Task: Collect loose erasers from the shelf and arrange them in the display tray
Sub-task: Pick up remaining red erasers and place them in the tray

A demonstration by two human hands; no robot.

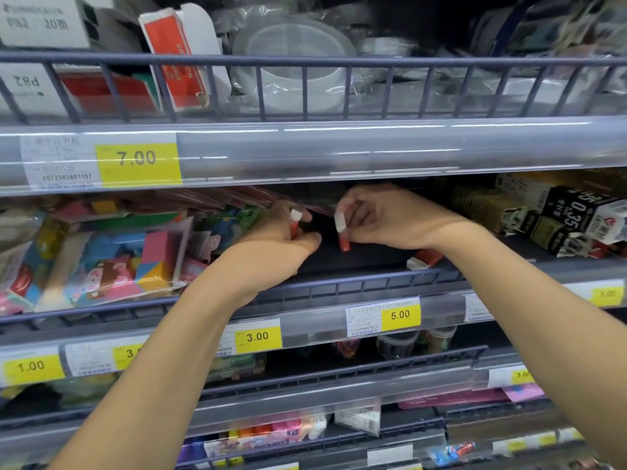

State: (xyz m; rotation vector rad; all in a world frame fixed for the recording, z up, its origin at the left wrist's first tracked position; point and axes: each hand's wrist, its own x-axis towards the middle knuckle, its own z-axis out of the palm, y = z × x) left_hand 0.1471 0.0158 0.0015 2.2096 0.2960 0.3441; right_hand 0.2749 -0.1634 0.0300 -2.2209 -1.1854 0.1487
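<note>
Head view: left hand (274, 242) fingers pinch red-white eraser (294, 222) above shelf (356, 286). Right hand (390, 218) fingers pinch second eraser (342, 232), held upright. Third eraser (424, 258) lies on shelf under right wrist. Display tray not identifiable.

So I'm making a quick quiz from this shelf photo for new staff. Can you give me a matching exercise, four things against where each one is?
Things:
1. left hand
2. right hand
3. loose eraser
4. 7.00 price tag

Places:
A. lying on the shelf under the right wrist
B. on the rail of the upper shelf, at the left
C. pinching a red and white eraser, beside the colourful packs
D. holding a red and white eraser, nearer the dark boxes

Pairs: 1-C, 2-D, 3-A, 4-B
</note>
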